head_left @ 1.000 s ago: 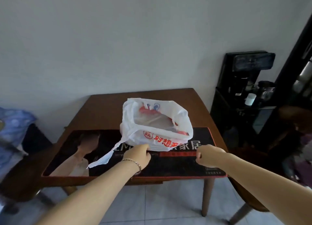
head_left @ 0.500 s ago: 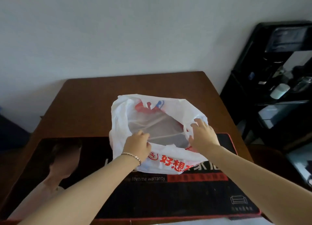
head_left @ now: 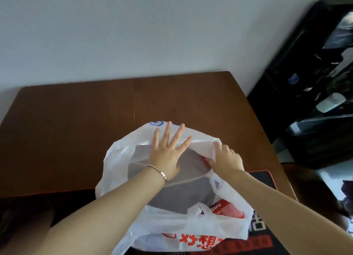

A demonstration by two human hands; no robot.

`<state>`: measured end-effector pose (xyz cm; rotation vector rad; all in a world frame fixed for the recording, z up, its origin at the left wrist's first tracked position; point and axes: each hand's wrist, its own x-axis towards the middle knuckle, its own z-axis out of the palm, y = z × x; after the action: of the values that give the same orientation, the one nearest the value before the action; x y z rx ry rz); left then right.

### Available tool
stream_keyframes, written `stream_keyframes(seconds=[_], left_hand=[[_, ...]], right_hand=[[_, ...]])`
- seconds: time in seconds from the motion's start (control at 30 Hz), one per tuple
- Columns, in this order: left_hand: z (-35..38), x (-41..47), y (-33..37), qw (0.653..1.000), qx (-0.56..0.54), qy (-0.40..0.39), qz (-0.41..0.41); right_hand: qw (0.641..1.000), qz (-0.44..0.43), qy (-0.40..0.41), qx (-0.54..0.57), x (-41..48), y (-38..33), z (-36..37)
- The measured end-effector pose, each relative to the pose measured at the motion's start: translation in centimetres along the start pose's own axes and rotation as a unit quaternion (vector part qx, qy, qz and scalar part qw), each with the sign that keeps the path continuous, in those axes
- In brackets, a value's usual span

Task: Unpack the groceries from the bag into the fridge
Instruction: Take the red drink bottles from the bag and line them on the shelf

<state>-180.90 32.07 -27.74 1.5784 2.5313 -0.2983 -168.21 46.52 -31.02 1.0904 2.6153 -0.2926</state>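
As splayed left hand presses bag, right hand pinches it; maybe shelving beside.

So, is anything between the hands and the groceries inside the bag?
Nothing visible blocks them. The left hand presses the far rim of the bag, the right hand grips its right rim, and the mouth is open over the grey container and red packet. A handle loop partly covers the packet. No fridge is in view.

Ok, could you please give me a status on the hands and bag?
Left hand spread flat on plastic bag, far rim. Right hand pinching its right rim. Mouth open, red packet inside. Nothing else in the way.
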Motion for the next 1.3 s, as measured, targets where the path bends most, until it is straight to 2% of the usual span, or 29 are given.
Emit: stream_keyframes(seconds=[0.07,0.13,0.2,0.27,0.37,0.47,0.53,0.67,0.73,0.8,0.83,0.87,0.93,0.97,1.0,1.03,1.07,1.13,1.2,1.3], left_hand=[[0.9,2.2,-0.1,0.999,-0.005,-0.037,-0.020],[1.4,3.9,0.1,0.997,-0.020,-0.067,-0.032],[1.3,5.5,0.3,0.995,-0.042,-0.068,-0.052],[0.6,7.1,0.4,0.994,-0.070,-0.060,-0.064],[-0.8,8.6,0.6,0.991,-0.105,-0.045,-0.069],[-1.5,9.0,0.5,0.989,-0.113,-0.008,-0.097],[-1.6,9.0,0.3,0.986,-0.113,0.015,-0.118],[-2.1,9.1,-0.3,0.983,-0.121,0.031,-0.135],[-2.4,8.7,-0.6,0.980,-0.126,0.082,-0.127],[-2.0,8.3,-0.4,0.970,-0.099,0.216,-0.054],[-1.8,7.7,0.3,0.960,-0.108,0.256,0.018],[-1.6,6.9,1.2,0.956,-0.142,0.241,0.086],[-0.9,5.6,3.1,0.955,-0.175,0.148,0.190],[-0.2,5.4,4.0,0.956,-0.170,0.127,0.205],[0.6,5.4,4.8,0.962,-0.183,0.096,0.179],[1.1,5.9,5.3,0.967,-0.225,0.061,0.103],[1.4,6.4,5.7,0.958,-0.281,0.050,-0.007],[1.6,7.4,6.3,0.921,-0.368,0.008,-0.131],[1.7,8.4,7.0,0.891,-0.418,-0.036,-0.175],[2.0,8.3,8.0,0.895,-0.382,-0.079,-0.216]], right_hand=[[0.997,0.009,0.026,0.074,0.5,1.2,-0.8],[0.977,0.057,0.043,0.202,1.0,2.5,-1.9],[0.931,0.104,0.041,0.348,1.4,3.9,-2.8],[0.884,0.133,-0.003,0.448,1.3,4.9,-3.5],[0.834,0.164,-0.073,0.522,0.9,5.3,-3.5],[0.791,0.187,-0.090,0.576,1.1,5.1,-3.2],[0.801,0.163,-0.088,0.569,1.4,4.6,-2.7],[0.925,0.091,-0.013,0.368,2.4,3.4,-1.7],[0.943,0.087,0.037,0.319,3.3,2.7,-1.7],[0.941,0.112,0.087,0.308,4.4,2.5,-1.8],[0.940,0.120,0.097,0.305,4.9,2.6,-1.7],[0.939,0.129,0.092,0.305,5.4,2.7,-1.6],[0.937,0.143,0.059,0.313,6.0,3.1,-1.2],[0.935,0.144,0.048,0.320,6.3,3.2,-1.1],[0.933,0.140,0.039,0.329,6.5,3.5,-1.0],[0.931,0.132,0.032,0.338,6.7,3.7,-1.1],[0.932,0.124,0.030,0.340,6.7,3.9,-1.2],[0.934,0.118,0.037,0.335,6.6,4.3,-1.3],[0.935,0.121,0.047,0.329,6.3,4.3,-1.5],[0.937,0.120,0.051,0.324,6.0,4.2,-1.3]])
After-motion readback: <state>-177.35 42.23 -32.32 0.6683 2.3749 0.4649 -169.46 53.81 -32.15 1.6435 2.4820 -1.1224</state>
